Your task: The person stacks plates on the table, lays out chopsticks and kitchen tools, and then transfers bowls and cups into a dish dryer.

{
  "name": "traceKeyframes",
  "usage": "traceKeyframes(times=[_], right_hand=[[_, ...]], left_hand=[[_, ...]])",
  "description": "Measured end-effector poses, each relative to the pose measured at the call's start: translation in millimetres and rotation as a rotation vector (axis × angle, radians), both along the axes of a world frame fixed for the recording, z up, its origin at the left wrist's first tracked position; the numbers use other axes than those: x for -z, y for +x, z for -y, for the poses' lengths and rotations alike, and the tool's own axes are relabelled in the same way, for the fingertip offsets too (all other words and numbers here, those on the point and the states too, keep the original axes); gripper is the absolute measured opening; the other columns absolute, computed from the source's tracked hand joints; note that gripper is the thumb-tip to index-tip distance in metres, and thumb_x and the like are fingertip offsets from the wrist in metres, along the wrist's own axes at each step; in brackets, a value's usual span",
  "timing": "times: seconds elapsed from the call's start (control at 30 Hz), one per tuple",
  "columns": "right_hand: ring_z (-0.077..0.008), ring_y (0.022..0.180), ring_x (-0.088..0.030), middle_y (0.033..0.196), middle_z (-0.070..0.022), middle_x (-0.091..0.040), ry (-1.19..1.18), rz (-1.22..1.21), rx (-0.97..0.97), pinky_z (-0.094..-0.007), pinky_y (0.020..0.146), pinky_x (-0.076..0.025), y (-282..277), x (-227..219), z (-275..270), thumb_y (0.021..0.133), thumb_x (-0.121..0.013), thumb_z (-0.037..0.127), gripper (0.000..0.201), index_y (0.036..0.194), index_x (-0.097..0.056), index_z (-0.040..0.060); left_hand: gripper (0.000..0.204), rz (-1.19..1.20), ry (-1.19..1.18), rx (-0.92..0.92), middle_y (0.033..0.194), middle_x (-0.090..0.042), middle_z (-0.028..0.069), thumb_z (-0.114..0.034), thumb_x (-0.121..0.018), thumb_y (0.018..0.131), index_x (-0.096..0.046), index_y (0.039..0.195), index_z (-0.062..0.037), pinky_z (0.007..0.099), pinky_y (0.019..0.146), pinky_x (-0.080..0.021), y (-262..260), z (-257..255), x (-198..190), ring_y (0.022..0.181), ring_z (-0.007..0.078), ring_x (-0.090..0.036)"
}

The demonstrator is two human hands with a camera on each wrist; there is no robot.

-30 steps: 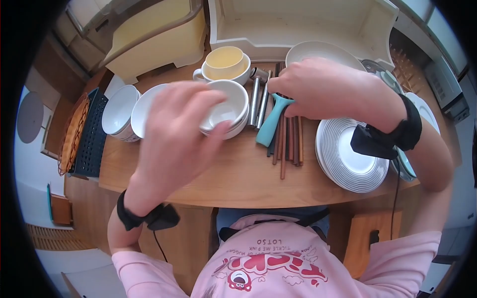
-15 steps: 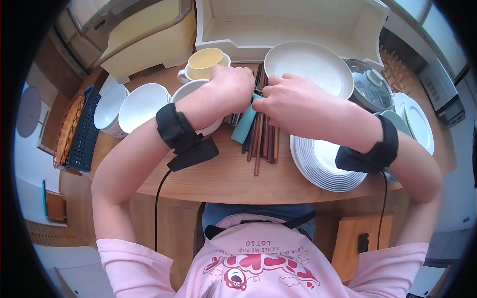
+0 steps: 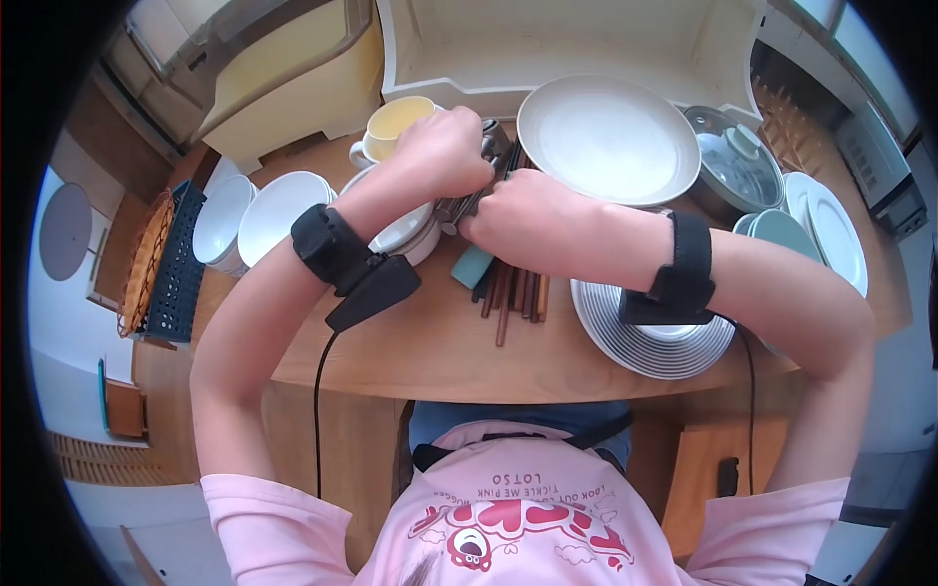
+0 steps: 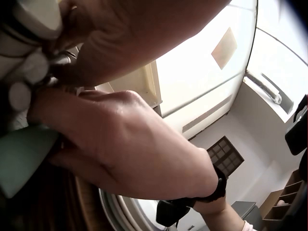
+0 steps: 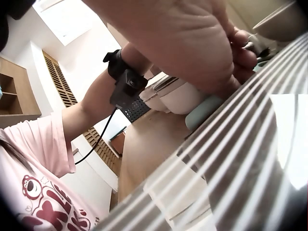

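Observation:
My left hand (image 3: 445, 151) and right hand (image 3: 532, 220) meet over the cutlery at the middle of the table. Both have curled fingers around metal-handled utensils (image 3: 452, 215), whose heads are largely hidden. Round silver handle ends (image 4: 36, 67) show beside the right fingers in the left wrist view. Under the right hand lies a teal peeler (image 3: 474, 268), its upper part covered. Dark and reddish-brown chopsticks (image 3: 503, 303) lie in a bundle below that hand. A stack of white bowls (image 3: 415, 239) sits under the left forearm, near a yellow cup (image 3: 399, 119).
More white bowls (image 3: 283, 215) stand at left, beside a dark basket (image 3: 174, 264). At right are a large cream plate (image 3: 611, 142), a glass-lidded pot (image 3: 733, 166), ridged plates (image 3: 645, 342) and oval white plates (image 3: 835, 234). A cream rack (image 3: 567, 54) stands behind.
My left hand has come from over the bowls to the cutlery. The right hand has shifted left and nearer me, from the peeler's head onto the metal handles. The peeler is now mostly covered.

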State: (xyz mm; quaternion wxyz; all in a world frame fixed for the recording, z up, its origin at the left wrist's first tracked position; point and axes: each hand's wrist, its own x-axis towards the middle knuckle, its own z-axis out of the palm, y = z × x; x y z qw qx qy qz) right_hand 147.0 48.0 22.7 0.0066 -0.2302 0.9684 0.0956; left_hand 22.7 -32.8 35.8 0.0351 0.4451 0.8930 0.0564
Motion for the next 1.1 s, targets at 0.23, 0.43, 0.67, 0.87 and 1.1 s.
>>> traceKeyframes(times=[0.23,0.43,0.67,0.87,1.1], right_hand=[[-0.024,0.075,-0.069,0.076,-0.008,-0.067,-0.039,-0.161,-0.053,-0.0348,0.065,-0.056,7,-18,-1,0.074,-0.062,0.006,0.008,0.08,-0.068,0.0058],[-0.0272,0.071,-0.067,0.071,-0.0107,-0.064,-0.11,-0.205,-0.074,-0.0368,0.063,-0.054,18,-38,-4,0.078,-0.061,0.006,0.013,0.09,-0.062,0.0023],[-0.0305,0.081,-0.064,0.075,-0.01,-0.063,-0.128,-0.213,0.067,-0.041,0.073,-0.049,14,-56,4,0.079,-0.058,0.005,0.016,0.094,-0.053,0.0055],[-0.0307,0.077,-0.064,0.079,-0.0107,-0.064,-0.117,-0.352,0.007,-0.0413,0.071,-0.049,-2,-53,15,0.078,-0.057,0.004,0.023,0.1,-0.055,0.0057],[-0.0207,0.076,-0.06,0.071,-0.0042,-0.06,0.065,-0.454,-0.033,-0.0345,0.073,-0.044,-4,-57,46,0.074,-0.057,0.005,0.004,0.077,-0.06,0.006]], left_hand=[[0.024,0.224,0.261,0.008,0.068,-0.064,0.0209,-0.017,-0.058,0.069,-0.069,0.076,0.004,0.0375,0.06,-0.051,-2,14,-20,0.065,0.0294,-0.065],[0.036,0.459,0.281,-0.012,0.083,-0.065,0.0092,-0.019,-0.056,0.089,-0.057,0.115,0.007,0.0222,0.052,-0.048,3,49,-48,0.061,0.0111,-0.063],[0.036,0.8,0.49,-0.059,0.076,-0.058,0.0003,-0.025,-0.049,0.097,-0.055,0.119,0.0029,0.0167,0.044,-0.043,8,90,-49,0.052,0.0047,-0.056],[0.036,0.947,0.59,-0.011,0.061,-0.047,-0.0067,-0.039,-0.056,0.094,-0.058,0.096,-0.003,0.0165,0.039,-0.031,15,110,-44,0.046,0.0009,-0.042],[0.044,1.024,0.576,0.01,0.067,-0.049,-0.0055,-0.04,-0.077,0.077,-0.059,0.097,-0.0056,0.0174,0.041,-0.025,9,135,-42,0.05,-0.0004,-0.039]])
